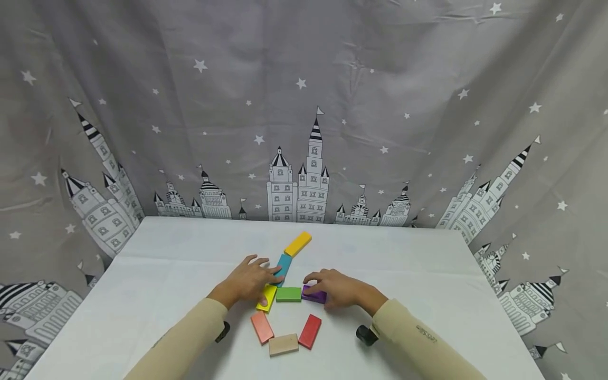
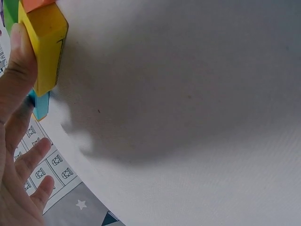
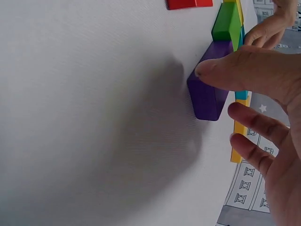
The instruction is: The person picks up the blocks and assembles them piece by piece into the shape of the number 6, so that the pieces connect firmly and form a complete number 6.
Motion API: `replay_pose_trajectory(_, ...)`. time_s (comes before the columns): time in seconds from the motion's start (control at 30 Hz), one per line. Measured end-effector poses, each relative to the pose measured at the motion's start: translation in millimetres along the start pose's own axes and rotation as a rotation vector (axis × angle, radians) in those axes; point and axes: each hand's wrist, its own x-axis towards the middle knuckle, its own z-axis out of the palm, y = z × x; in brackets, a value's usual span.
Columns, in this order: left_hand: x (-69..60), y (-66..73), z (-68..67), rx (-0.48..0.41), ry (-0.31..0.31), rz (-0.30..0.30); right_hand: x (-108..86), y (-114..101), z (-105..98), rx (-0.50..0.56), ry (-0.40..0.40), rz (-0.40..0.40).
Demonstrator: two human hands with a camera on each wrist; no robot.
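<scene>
In the head view my left hand (image 1: 249,281) touches two blocks. Its thumb presses the bright yellow block (image 2: 47,47), while other fingertips reach the blue block (image 1: 284,266); the last two fingers stick out loosely. My right hand (image 1: 341,288) pinches the purple block (image 3: 207,96), with the thumb on its near side and the forefinger partly hidden behind it. Between the yellow and purple blocks lies the green block (image 1: 288,295), close against the purple one. Beyond the blue block an orange-yellow block (image 1: 297,244) continues the slanted row.
Nearer me on the white table (image 1: 404,253) lie a salmon block (image 1: 262,328), a plain wooden block (image 1: 283,345) and a red block (image 1: 310,331), forming the near part of a ring. Behind the table's far edge hangs a grey curtain (image 1: 228,105) printed with castles and stars.
</scene>
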Motion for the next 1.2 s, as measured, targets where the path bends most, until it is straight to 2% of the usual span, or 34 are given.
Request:
replay_pose_trajectory(0.2, -1.0, -0.4, 0.8, 0.018, 0.012, 0.0, 5.8, 1, -5, -0.015, -0.058, -0.023)
replay_pose_trajectory(0.5, -1.9, 2.0, -0.9, 0.008, 0.008, -0.007, 8.9, 3, -5, 0.009, -0.09, -0.028)
replay_pose_trajectory(0.9, -0.1, 0.0, 2.4, 0.007, -0.005, -0.019, 5.3, 3, 2, 0.048, -0.046, -0.04)
replay_pose_trajectory(1.2, 0.2, 0.3, 1.5, 0.004, -0.005, -0.009, 1.4, -1, 5, 0.129, -0.009, 0.026)
